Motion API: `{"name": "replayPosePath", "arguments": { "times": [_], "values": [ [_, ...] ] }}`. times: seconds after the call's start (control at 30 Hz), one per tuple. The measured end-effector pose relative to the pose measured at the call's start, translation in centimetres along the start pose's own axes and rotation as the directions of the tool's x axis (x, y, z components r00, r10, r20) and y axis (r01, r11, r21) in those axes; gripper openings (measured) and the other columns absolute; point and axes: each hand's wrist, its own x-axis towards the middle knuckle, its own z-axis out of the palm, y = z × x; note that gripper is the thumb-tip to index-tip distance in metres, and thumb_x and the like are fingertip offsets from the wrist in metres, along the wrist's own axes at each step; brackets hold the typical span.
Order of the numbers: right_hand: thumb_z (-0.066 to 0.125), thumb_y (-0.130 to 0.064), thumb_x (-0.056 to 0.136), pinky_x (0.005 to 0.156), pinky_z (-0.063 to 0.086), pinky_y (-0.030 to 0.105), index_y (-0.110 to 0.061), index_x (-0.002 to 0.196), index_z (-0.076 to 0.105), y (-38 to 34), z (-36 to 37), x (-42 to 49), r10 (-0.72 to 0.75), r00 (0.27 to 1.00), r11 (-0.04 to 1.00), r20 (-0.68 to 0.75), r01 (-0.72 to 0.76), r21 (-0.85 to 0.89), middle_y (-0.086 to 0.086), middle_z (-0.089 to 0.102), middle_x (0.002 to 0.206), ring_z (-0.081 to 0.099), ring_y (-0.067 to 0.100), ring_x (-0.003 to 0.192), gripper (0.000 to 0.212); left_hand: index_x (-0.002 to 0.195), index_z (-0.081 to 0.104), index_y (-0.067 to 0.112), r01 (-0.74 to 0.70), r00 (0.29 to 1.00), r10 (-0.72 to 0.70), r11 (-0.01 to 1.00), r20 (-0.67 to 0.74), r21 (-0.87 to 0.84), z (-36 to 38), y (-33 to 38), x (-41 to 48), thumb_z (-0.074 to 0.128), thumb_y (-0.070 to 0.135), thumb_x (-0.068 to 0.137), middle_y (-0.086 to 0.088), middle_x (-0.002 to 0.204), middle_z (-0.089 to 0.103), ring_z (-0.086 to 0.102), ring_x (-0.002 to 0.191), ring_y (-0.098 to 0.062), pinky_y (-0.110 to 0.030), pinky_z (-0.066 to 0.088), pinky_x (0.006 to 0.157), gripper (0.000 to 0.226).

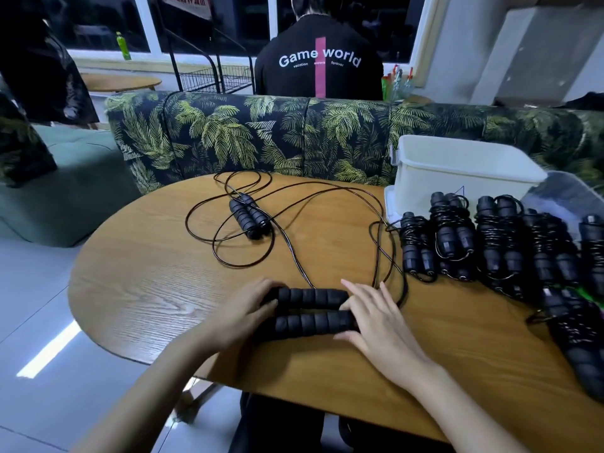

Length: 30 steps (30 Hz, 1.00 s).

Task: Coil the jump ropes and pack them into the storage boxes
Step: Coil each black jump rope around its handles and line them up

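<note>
Left hand [248,308] curled round the jump-rope handles [310,323]; right hand [379,322], fingers straight, presses their opposite ends on the tabletop [163,289]

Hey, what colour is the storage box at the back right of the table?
The storage box is plain white; the head view shows it best.

Left hand [243,310] curls its fingers [263,287] inward; right hand [376,325] lies flat, fingers straight.

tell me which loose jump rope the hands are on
The nearer black foam-handled jump rope: left hand and right hand are on its handles; the other loose rope lies untouched farther back.
</note>
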Motion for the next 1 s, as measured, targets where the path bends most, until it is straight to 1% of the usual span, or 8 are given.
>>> {"name": "replayPosePath", "arguments": {
  "times": [0.1,0.2,0.37,0.47,0.57,0.67,0.83,1.0],
  "values": [
    [0.048,-0.062,0.084,0.114,0.034,0.047,-0.022,0.100,0.054,-0.8,0.4,-0.7,-0.021,1.000,1.000,-0.021,0.021,-0.011,0.000,0.050,0.144,0.051,0.018,0.128,0.043,0.144,0.040,0.030,0.009,0.997,-0.022,0.985,0.076,0.170,0.2,0.7,-1.7,0.045,0.085,0.074,0.016,0.135,0.047,0.042,0.123,-0.004,-0.031,0.037,0.105,0.089],
    [0.062,-0.057,0.082,0.117,0.022,0.032,-0.023,0.114,0.053,0.0,-0.2,-0.8,0.015,1.000,0.987,0.024,-0.019,0.157,-0.010,0.034,0.153,0.030,0.008,0.141,0.048,0.147,0.038,0.027,-0.103,0.994,0.109,0.904,0.009,0.415,1.6,0.7,-1.9,0.055,0.082,0.069,0.011,0.131,0.050,0.047,0.117,-0.014,-0.030,0.042,0.095,0.097],
    [0.071,-0.043,0.077,0.076,0.055,0.033,-0.021,0.106,0.069,3.7,-1.6,-1.2,0.119,0.981,0.992,-0.156,-0.112,0.053,-0.009,0.060,0.117,0.048,0.008,0.106,0.036,0.135,0.048,0.025,-0.005,0.981,0.051,0.971,-0.188,0.239,1.9,-0.9,-1.8,0.073,0.053,0.076,0.010,0.117,0.054,0.053,0.107,-0.012,-0.021,0.041,0.085,0.071],
    [0.073,-0.034,0.083,0.064,0.048,0.023,-0.026,0.114,0.072,5.1,-1.6,-0.8,0.093,0.994,0.994,-0.054,-0.090,0.054,-0.015,0.062,0.109,0.047,0.001,0.099,0.032,0.132,0.047,0.028,0.003,0.966,0.029,0.992,-0.257,0.125,1.4,-1.5,-1.4,0.079,0.044,0.075,0.013,0.119,0.054,0.052,0.109,-0.005,-0.012,0.037,0.089,0.067],
    [0.074,-0.031,0.082,0.050,0.037,0.018,-0.023,0.088,0.073,4.9,-1.6,1.1,-0.027,0.997,0.999,-0.068,0.024,-0.046,-0.016,0.062,0.086,0.056,0.007,0.082,0.010,0.128,0.047,0.035,0.005,0.949,-0.002,1.000,-0.316,0.009,0.9,-1.2,-0.9,0.083,0.034,0.076,0.015,0.120,0.057,0.053,0.111,0.001,-0.009,0.037,0.090,0.063],
    [0.082,-0.026,0.075,0.036,0.037,0.024,-0.019,0.073,0.068,4.7,-0.6,4.6,-0.089,0.993,0.984,-0.080,0.075,-0.161,-0.009,0.061,0.075,0.059,0.014,0.066,0.016,0.125,0.048,0.038,0.015,0.929,-0.046,0.996,-0.368,-0.088,0.7,-1.3,-0.6,0.084,0.025,0.075,0.019,0.122,0.058,0.053,0.113,0.007,-0.005,0.038,0.089,0.063],
    [0.088,-0.019,0.071,0.045,0.053,0.032,-0.011,0.078,0.075,5.0,0.6,11.8,0.070,0.988,0.977,-0.141,-0.097,-0.190,0.010,0.075,0.091,0.071,0.030,0.062,0.016,0.119,0.046,0.045,0.037,0.907,-0.069,0.996,-0.414,-0.083,-0.5,-2.4,-0.6,0.077,0.044,0.070,0.018,0.120,0.059,0.053,0.110,0.009,-0.004,0.037,0.086,0.058],
    [0.085,-0.005,0.069,0.038,0.051,0.029,-0.010,0.096,0.077,4.4,-0.4,15.9,-0.087,0.938,0.985,-0.337,0.030,-0.172,0.007,0.074,0.088,0.066,0.025,0.055,0.029,0.119,0.043,0.062,0.010,0.855,-0.059,0.995,-0.515,-0.096,-1.4,-3.7,-1.0,0.082,0.030,0.070,0.030,0.117,0.058,0.057,0.107,0.009,-0.006,0.041,0.084,0.070]
  ]
}}
